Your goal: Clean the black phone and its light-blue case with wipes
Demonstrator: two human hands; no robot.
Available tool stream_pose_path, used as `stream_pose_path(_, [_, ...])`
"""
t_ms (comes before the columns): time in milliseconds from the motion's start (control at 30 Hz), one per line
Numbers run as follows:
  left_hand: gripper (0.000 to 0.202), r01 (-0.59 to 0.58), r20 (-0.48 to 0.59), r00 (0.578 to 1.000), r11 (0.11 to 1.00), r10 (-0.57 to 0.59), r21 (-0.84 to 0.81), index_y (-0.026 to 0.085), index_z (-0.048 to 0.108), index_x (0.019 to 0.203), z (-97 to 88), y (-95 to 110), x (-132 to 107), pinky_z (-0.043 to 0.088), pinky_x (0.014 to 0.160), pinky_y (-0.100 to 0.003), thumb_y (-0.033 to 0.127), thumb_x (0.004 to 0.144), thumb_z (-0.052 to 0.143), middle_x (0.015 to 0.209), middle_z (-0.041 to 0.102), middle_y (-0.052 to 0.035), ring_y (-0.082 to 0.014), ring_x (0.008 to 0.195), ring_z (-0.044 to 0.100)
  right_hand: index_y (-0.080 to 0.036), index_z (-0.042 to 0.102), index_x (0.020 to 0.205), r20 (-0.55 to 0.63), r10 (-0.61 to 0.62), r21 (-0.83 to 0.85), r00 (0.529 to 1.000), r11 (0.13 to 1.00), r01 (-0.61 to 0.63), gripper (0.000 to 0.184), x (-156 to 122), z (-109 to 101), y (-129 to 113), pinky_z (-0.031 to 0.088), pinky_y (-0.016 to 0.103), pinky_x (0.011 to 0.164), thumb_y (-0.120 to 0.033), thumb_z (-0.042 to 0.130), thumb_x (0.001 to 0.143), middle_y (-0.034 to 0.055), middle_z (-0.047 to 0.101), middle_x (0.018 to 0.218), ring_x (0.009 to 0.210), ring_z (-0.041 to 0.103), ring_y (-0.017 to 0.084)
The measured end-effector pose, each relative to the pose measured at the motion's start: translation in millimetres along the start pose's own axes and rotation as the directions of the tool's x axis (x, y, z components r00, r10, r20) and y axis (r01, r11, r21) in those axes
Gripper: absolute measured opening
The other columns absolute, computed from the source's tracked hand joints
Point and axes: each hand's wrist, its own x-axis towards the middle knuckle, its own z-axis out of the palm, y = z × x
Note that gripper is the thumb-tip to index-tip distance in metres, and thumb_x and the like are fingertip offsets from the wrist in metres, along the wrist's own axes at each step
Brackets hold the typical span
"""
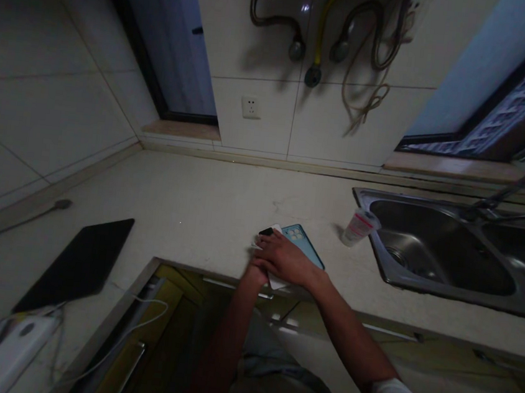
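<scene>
Phone [305,245] slants rightward toward us, part-hidden by our nearer right hand [286,258] over left hand [259,273]; grips we cannot tell.

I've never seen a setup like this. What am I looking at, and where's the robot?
There's no robot here: these are a person's own bare hands. The single picture comes from a camera worn on their head, looking forward and down. On the pale counter, the right hand lies over the left hand, above a blue phone or phone case and something white. Whether either is gripped is hidden. A plastic cup is beside the metal sink; a flat black panel lies at the picture's left.
</scene>
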Motion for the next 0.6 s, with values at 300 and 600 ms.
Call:
stream_pose_path(300, [0.039, 0.232, 0.029, 0.972, 0.972, -0.231, -0.035, 0.009, 0.067, 0.097, 12.4, 13.7, -6.7, 0.05, 0.05, -0.023, 0.046, 0.089, 0.057, 0.07, 0.071, -0.0082, -0.0149, 0.052, 0.064, -0.018, 0.067, 0.121, -0.153, -0.009, 0.06, 0.988, 0.998, 0.018, 0.028, -55.4, 22.6, -4.3, 0.024, 0.06, 0.119, -0.022, 0.055, 0.096, 0.012, 0.07, 0.125, 0.133, 0.052, 0.028])
stream_pose_path(600, [0.048, 0.223, 0.148, 0.966, 0.974, -0.214, -0.046, 0.008, 0.068, 0.099, 10.3, 13.5, -6.8, 0.055, 0.077, -0.038, 0.053, 0.089, 0.055, 0.088, 0.074, -0.0166, -0.0271, 0.081, 0.071, -0.026, 0.057, 0.137, -0.306, 0.089, 0.104, 0.948, 0.993, -0.06, 0.046, -105.2, 48.9, 0.2, 0.035, 0.057, 0.115, -0.012, 0.051, 0.093, 0.0099, 0.059, 0.141, 0.141, 0.044, 0.025])
